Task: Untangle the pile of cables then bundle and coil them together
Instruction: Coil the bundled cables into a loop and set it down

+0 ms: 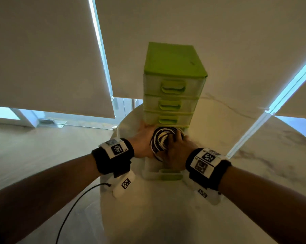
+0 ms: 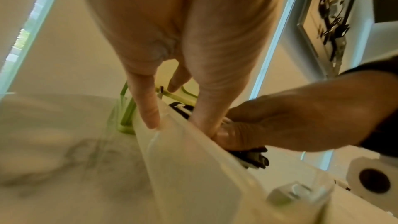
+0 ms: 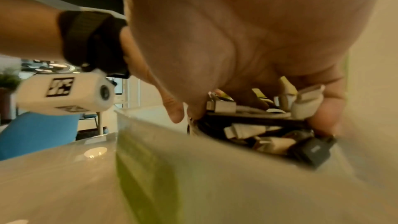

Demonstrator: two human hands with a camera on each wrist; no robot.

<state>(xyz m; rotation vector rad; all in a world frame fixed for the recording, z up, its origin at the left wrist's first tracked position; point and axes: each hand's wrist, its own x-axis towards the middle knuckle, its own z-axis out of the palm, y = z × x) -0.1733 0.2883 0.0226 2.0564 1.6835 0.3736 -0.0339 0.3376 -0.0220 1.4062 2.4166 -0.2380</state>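
A coil of black and white cables [image 1: 161,140] sits in the pulled-out bottom drawer [image 1: 161,175] of a green drawer unit [image 1: 173,76]. My right hand [image 1: 176,148] lies over the coil, fingers curled round the cables [image 3: 258,125] and their white and black plugs. My left hand [image 1: 142,141] is at the coil's left side. One straight finger [image 2: 148,108] lies outside the drawer's wall [image 2: 193,168], and the thumb reaches inside against the cables [image 2: 254,157] and my right hand [image 2: 290,122]. Most of the coil is hidden by both hands.
The unit stands on a white marble table [image 1: 254,155] whose left edge runs close by. A thin white cord [image 1: 224,104] lies behind the unit. A paper roll [image 2: 374,180] is to the right. Blinds cover the windows beyond.
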